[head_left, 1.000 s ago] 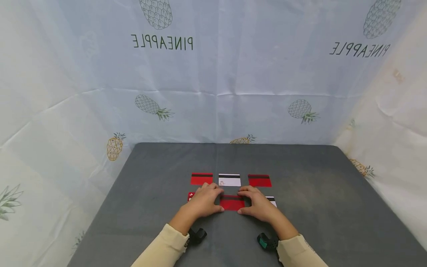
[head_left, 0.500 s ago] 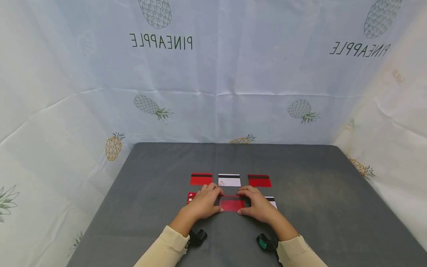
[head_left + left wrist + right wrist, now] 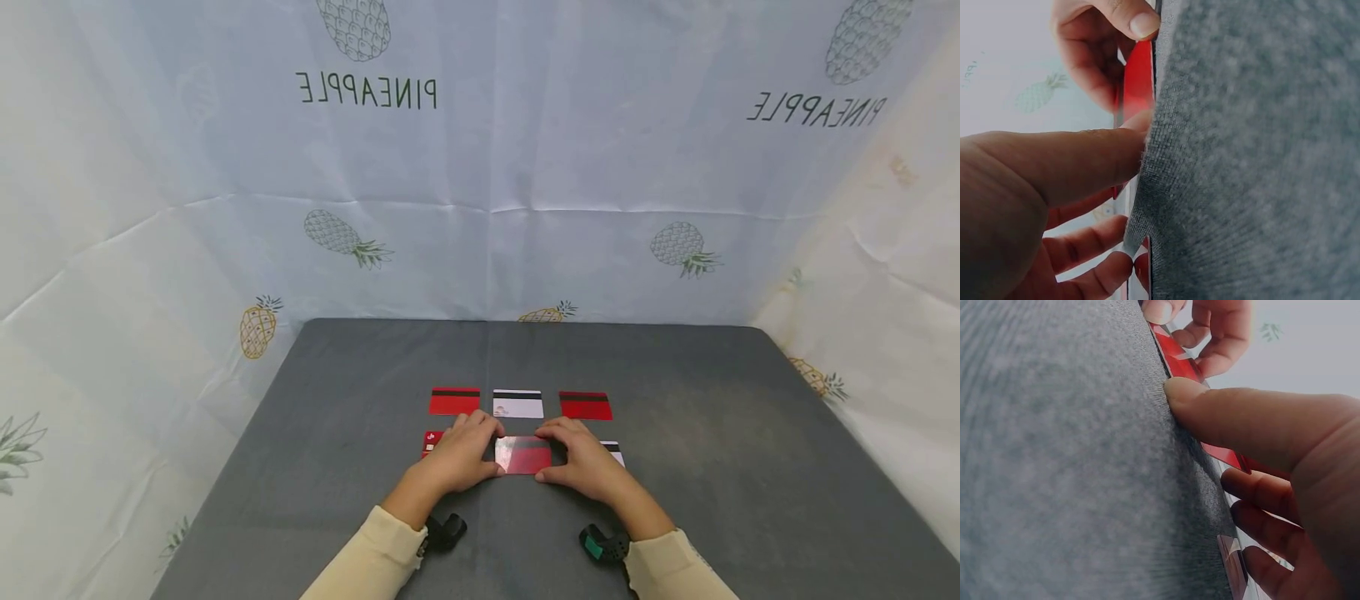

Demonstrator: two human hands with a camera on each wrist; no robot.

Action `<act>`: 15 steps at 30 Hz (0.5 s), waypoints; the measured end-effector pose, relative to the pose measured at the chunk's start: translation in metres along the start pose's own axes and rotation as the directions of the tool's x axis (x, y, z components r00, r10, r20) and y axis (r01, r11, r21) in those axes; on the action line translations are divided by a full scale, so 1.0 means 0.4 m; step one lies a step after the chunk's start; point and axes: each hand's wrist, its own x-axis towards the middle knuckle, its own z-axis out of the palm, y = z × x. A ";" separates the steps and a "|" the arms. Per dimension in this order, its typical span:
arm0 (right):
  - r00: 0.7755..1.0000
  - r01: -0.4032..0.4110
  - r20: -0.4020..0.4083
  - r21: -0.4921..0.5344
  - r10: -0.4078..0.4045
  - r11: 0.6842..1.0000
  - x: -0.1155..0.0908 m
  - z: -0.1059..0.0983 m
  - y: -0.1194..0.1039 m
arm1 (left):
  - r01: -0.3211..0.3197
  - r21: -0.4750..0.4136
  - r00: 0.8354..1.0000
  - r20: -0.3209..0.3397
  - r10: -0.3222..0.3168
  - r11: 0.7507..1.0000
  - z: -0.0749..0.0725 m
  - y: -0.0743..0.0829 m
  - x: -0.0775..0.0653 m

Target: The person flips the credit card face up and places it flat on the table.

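Note:
A red card with a dark stripe (image 3: pixel 522 456) lies in the middle of the near row, a bright glare over its left part. My left hand (image 3: pixel 462 451) holds its left end, thumb at the near edge and fingers at the far edge. On the right end my right hand (image 3: pixel 581 457) holds it the same way. In the right wrist view, the red card (image 3: pixel 1180 360) shows between both thumbs, close to the table. Partly hidden behind my left hand is a red card with a chip (image 3: pixel 431 441); a white striped card (image 3: pixel 612 451) shows beyond my right hand.
Three cards form the far row: a red one (image 3: pixel 454 402) at left, a white one (image 3: pixel 518 405) in the middle and a darker red one (image 3: pixel 586 406) at right. All lie on the grey table (image 3: pixel 697 467). A pineapple-print curtain (image 3: pixel 570 150) hangs behind.
A bright glare has appeared on the held red card, and its slant looks slightly different. Both hands keep nearly the same place; the other cards stay put.

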 end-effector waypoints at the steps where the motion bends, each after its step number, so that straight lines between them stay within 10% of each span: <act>1: 1.000 0.009 -0.008 -0.012 -0.009 1.000 0.000 0.000 0.000 | 0.001 0.000 1.000 0.000 -0.001 1.000 0.000 0.000 0.000; 15: 0.998 0.015 -0.061 -0.066 -0.019 0.998 0.000 0.003 -0.003 | 0.008 0.015 1.000 0.014 -0.008 1.000 0.002 -0.001 0.006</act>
